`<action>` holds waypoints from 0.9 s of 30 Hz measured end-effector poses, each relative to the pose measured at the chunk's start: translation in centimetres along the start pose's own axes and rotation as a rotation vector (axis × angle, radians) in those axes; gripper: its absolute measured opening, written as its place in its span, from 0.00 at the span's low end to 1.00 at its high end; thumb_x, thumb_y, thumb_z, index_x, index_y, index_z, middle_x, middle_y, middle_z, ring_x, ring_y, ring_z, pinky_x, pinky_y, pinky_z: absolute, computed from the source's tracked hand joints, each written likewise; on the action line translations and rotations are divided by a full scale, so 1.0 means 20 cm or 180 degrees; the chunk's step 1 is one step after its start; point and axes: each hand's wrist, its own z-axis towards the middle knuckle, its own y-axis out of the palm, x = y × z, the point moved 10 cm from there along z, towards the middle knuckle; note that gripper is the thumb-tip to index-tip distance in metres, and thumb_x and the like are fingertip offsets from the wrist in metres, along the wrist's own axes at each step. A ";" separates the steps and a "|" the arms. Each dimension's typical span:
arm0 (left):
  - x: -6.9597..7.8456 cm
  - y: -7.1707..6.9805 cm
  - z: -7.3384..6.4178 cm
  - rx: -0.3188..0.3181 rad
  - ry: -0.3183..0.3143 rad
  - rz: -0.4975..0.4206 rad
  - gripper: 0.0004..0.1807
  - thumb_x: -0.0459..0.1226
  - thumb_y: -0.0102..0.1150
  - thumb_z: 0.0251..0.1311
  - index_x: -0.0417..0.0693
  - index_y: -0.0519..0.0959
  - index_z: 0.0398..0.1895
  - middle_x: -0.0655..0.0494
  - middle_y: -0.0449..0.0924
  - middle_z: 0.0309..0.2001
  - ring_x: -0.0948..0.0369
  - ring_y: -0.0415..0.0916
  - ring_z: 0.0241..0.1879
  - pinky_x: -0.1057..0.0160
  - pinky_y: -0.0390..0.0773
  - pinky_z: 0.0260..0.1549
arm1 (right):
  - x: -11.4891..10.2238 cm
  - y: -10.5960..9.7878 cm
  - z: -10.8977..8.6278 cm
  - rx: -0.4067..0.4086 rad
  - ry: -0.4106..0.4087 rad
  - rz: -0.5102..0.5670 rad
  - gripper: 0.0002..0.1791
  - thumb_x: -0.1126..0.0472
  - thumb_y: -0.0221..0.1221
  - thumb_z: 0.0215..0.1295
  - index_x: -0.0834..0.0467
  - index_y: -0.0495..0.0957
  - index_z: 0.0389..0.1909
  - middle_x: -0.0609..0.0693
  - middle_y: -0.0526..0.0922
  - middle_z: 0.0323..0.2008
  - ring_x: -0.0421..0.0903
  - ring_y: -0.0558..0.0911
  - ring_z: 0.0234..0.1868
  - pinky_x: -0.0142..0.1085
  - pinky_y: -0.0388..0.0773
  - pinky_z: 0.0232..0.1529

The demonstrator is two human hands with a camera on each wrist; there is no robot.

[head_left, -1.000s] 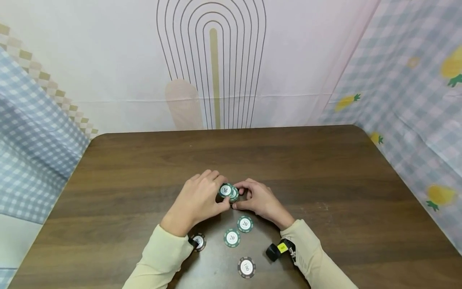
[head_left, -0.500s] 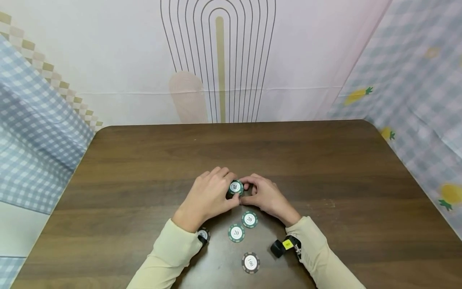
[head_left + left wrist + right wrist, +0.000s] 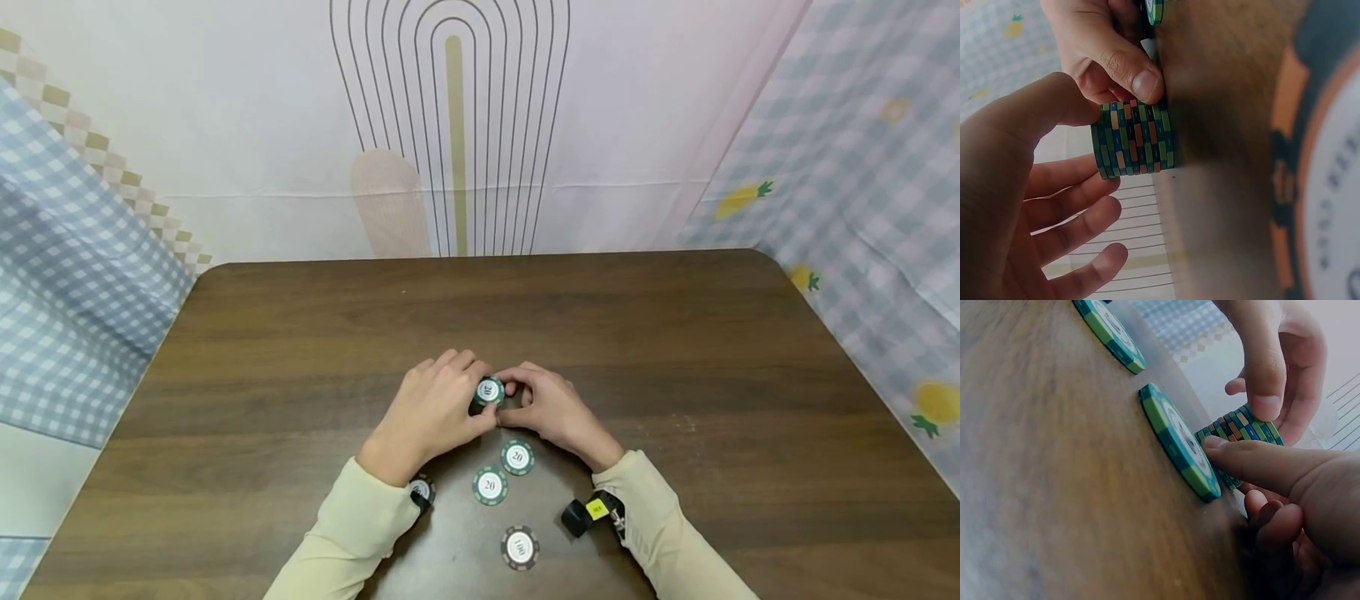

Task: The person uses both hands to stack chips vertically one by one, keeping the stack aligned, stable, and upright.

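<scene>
A brown wood-grain table (image 3: pixel 322 333) stands against a pale wall hanging (image 3: pixel 247 125) printed with nested arches, with a blue gingham curtain (image 3: pixel 82 250) on the left and a checked fruit-print cloth (image 3: pixel 840 158) on the right.

In the head view I have the stack of poker chips (image 3: pixel 489 390), a green 20 on top, upright on the table between both hands. The left hand (image 3: pixel 435 408) pinches it from one side, the right hand (image 3: pixel 555 408) from the other. Below them lie two green 20 chips (image 3: pixel 517 457), close together, and a dark 100 chip (image 3: pixel 520 547).

In the left wrist view I see the left thumb and index finger at the stack's upper end, the remaining fingers spread; the right thumb presses its lower side. A blurred orange-and-black chip (image 3: pixel 1329 206) looms close.

In the right wrist view, that thumb meets the lower chips near the table; I can't make out the index fingertip.
</scene>
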 end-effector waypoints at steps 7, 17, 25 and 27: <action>0.00 0.00 -0.01 -0.0013 -0.0021 -0.0001 0.19 0.50 0.67 0.60 0.49 0.87 0.49 0.57 0.85 0.46 0.57 0.81 0.45 0.55 0.81 0.40 | 0.00 0.01 0.00 -0.0002 0.0014 -0.0016 0.24 0.57 0.76 0.58 0.54 0.86 0.56 0.42 0.78 0.38 0.41 0.73 0.28 0.35 0.68 0.34; -0.04 0.02 -0.01 -0.0305 -0.0167 -0.0228 0.26 0.53 0.72 0.59 0.52 0.85 0.57 0.58 0.84 0.50 0.56 0.81 0.50 0.52 0.83 0.45 | 0.00 -0.01 -0.01 0.0016 0.0002 -0.0036 0.25 0.54 0.78 0.57 0.52 0.86 0.56 0.43 0.78 0.38 0.41 0.73 0.29 0.35 0.69 0.34; -0.11 0.00 -0.08 -0.0478 -0.0290 -0.0420 0.30 0.55 0.75 0.56 0.51 0.85 0.57 0.58 0.84 0.53 0.55 0.80 0.51 0.49 0.84 0.44 | -0.02 0.00 0.00 -0.0032 -0.0007 -0.0001 0.26 0.56 0.79 0.56 0.53 0.86 0.56 0.44 0.78 0.39 0.41 0.74 0.30 0.35 0.70 0.34; -0.11 0.00 -0.10 -0.0511 -0.0276 -0.0459 0.30 0.56 0.75 0.56 0.51 0.84 0.58 0.57 0.83 0.54 0.54 0.80 0.51 0.49 0.85 0.44 | -0.02 0.00 0.00 -0.0037 0.0004 0.0015 0.26 0.56 0.79 0.56 0.54 0.86 0.56 0.44 0.78 0.39 0.41 0.74 0.30 0.35 0.70 0.34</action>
